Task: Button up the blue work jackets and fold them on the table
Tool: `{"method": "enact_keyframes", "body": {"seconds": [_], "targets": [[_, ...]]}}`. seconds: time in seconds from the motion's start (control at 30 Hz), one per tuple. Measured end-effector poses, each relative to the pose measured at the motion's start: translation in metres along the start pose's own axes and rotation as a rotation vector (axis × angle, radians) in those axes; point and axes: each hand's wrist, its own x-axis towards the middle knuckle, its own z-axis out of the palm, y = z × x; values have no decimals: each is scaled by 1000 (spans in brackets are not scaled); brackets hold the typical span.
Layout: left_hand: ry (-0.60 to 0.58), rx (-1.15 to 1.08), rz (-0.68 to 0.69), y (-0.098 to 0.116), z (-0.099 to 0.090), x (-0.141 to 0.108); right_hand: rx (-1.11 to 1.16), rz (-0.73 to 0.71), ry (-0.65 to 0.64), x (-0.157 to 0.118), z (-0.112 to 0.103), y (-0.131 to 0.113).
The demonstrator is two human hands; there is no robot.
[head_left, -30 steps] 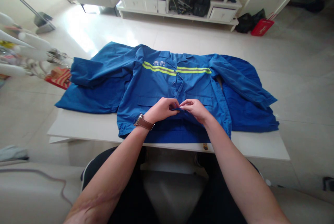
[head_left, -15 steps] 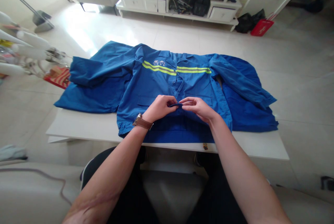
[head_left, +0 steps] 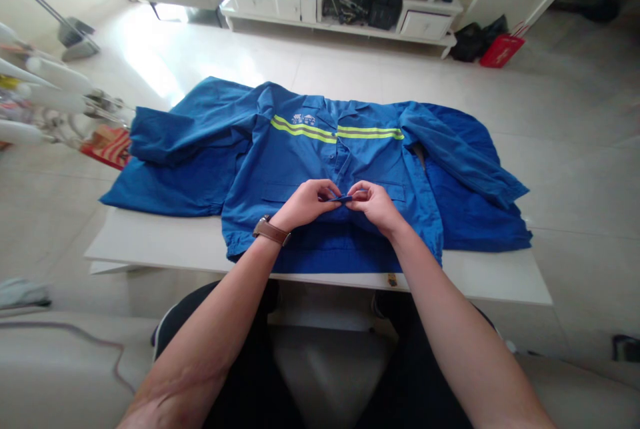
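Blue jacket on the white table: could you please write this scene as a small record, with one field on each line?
garment: blue jacket, front upward, sleeves spread sideways
chest: yellow-green striped band
left hand: grip closed on cloth at the jacket's front
right hand: grip closed on the same cloth, close beside
left wrist: watch with brown strap
support: white table
background: white cabinet, red bag

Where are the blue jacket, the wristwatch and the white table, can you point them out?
Blue jacket (head_left: pixel 307 165): head view, on its front panel.
Wristwatch (head_left: pixel 272 231): head view, on its brown strap.
White table (head_left: pixel 160 239): head view, on its top.
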Motion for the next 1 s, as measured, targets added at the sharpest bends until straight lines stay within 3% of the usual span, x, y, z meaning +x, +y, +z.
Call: {"method": "enact_keyframes", "body": {"seconds": [0.4,0.8,1.0], "targets": [[7,3,8,-2,0,0,25,36,18,-1,3,-3],[44,54,22,0,3,0,-54,-16,4,-2,2,-1],[-9,23,18,-1,3,-1,-44,-42,-16,-1,2,1]]}}
